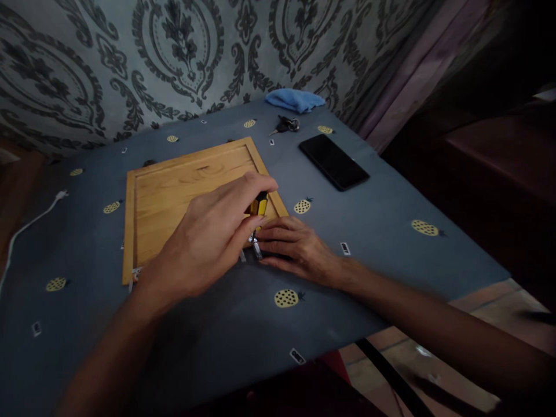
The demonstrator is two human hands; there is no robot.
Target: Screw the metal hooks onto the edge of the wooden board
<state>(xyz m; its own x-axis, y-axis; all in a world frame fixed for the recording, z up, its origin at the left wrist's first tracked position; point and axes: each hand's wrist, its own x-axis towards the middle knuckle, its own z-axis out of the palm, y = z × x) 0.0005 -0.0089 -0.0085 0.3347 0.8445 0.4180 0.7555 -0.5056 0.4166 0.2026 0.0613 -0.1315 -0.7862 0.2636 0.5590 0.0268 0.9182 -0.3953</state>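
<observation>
A wooden panel (186, 197) with a raised frame, like a small cabinet door, lies flat on the table. My left hand (208, 237) reaches over its near right part, closed round a screwdriver (260, 205) with a yellow and black handle, held upright. Below the handle, at the panel's near right corner, is a shiny metal hinge (256, 249). The fingers of my right hand (299, 249) press together against this hinge and the panel's edge; the fingertips are partly hidden. At the near left corner a second metal hinge (136, 274) shows, partly behind my left wrist.
On the blue tablecloth (347, 313) with pineapple prints, a black phone (333, 162) lies right of the panel. Keys (285, 124) and a blue cloth (295, 100) lie farther back, by the patterned curtain (182, 58). A white cable (32, 223) runs along the left side.
</observation>
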